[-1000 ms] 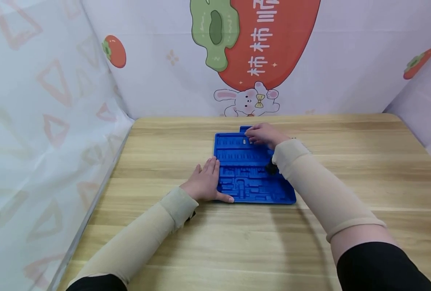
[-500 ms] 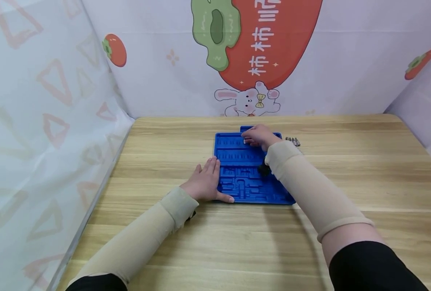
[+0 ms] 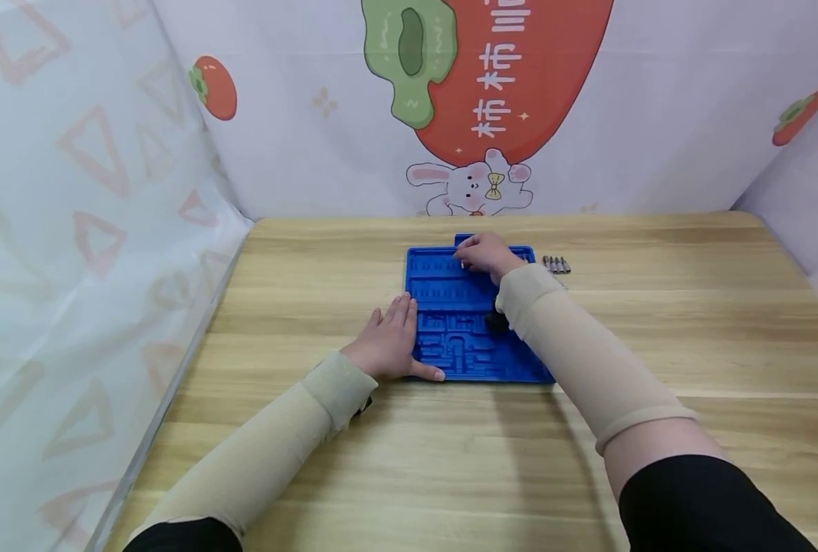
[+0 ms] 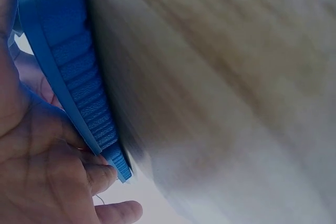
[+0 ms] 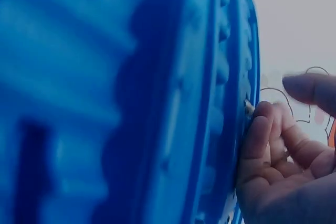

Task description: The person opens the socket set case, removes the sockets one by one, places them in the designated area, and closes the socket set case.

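Observation:
A blue moulded tool tray (image 3: pixel 450 303) with shaped recesses lies on the wooden table. Along its left edge rests my left hand (image 3: pixel 389 341), fingers straight and thumb spread at the front corner; the left wrist view shows that palm against the tray's ribbed side (image 4: pixel 86 80). Over the tray's back row is my right hand (image 3: pixel 486 255), its fingers bent. In the right wrist view, curled fingertips (image 5: pixel 260 124) of this hand hold a small metal screwdriver bit (image 5: pixel 249 107) at the row, and one digit stands apart. Other bits under the hand are mostly hidden.
Several metal bits (image 3: pixel 556 264) lie in a row on the table (image 3: pixel 657 322), right of the tray's back corner. A blue tab (image 3: pixel 462 239) juts out behind the tray. A printed cloth (image 3: pixel 298 153) stands behind the table, with another cloth (image 3: pixel 105 307) along its left side.
My right hand has moved slightly left along the tray's back row, and the loose bits on the right have come into view. The left hand stays in place.

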A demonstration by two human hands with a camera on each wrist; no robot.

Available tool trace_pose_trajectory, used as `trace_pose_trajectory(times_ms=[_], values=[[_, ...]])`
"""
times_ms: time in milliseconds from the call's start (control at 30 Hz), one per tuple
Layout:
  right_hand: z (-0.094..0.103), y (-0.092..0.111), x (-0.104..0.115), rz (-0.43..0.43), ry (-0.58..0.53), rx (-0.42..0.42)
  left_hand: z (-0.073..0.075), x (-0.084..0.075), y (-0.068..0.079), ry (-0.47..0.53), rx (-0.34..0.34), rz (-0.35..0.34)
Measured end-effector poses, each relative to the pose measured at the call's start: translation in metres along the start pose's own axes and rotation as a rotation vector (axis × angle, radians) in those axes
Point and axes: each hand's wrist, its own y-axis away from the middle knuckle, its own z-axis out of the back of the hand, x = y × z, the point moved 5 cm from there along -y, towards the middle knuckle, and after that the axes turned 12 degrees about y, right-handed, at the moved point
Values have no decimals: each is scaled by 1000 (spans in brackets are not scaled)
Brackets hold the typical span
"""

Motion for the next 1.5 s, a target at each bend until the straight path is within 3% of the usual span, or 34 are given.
trace_pose_trajectory(times_ms=[200,400,567,767,967,1067,1233,1500], values=[[8,-1,-2,43,249,-127,1,-3,-1,-25,0,-7],[9,-1,1,39,298,-185,2,-4,0,-26,-3,-7],[8,-2,-4,26,213,-179,3,-5,0,-35,-3,-5],[12,-1,-7,62,70,-102,4,-4,0,-25,-6,-8],[17,1,-11,89,134,-19,4,-5,-2,-30,-6,-12],[17,-1,-12,85,180,-4,3,-5,-1,-27,0,-8],[14,-5,-14,72,158,-3,3,-4,-1,-20,1,-3],[15,-4,-19,45,-113,-50,3,-3,1,-21,5,-15]])
